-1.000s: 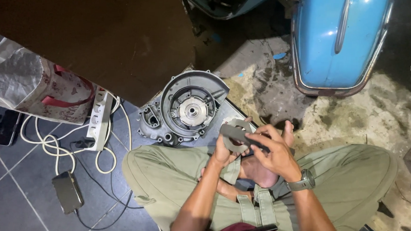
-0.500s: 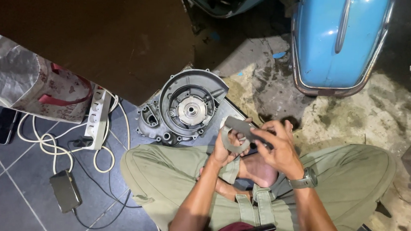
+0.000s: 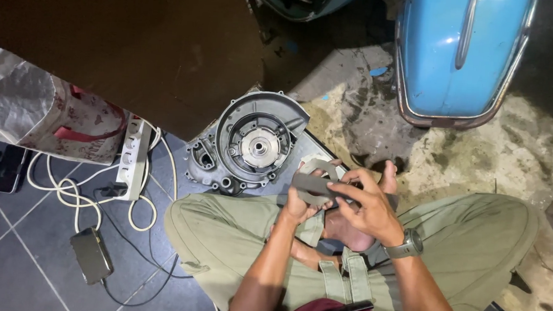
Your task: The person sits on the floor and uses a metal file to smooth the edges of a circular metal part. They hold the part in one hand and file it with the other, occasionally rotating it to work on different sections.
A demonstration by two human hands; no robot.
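I sit cross-legged on the floor in olive trousers. Both hands hold a flat grey gasket-like part [image 3: 313, 184] with a rounded loop at its far end, just above my lap. My left hand [image 3: 300, 204] grips it from below at the near left. My right hand [image 3: 365, 207], with a watch on the wrist, pinches its right side from above. Just beyond the hands lies a round grey metal engine casing [image 3: 248, 144] with a shiny hub in its middle.
A blue scooter body [image 3: 461, 55] stands at the upper right over stained concrete. To the left are a white power strip [image 3: 131, 159] with looped white cable, a grey power brick [image 3: 91, 255], a shiny bag [image 3: 36, 111] and a phone [image 3: 8, 168]. A dark brown panel [image 3: 125, 34] fills the upper left.
The grey part and both hands have shifted slightly to the right and a little nearer my lap. The grip is the same.
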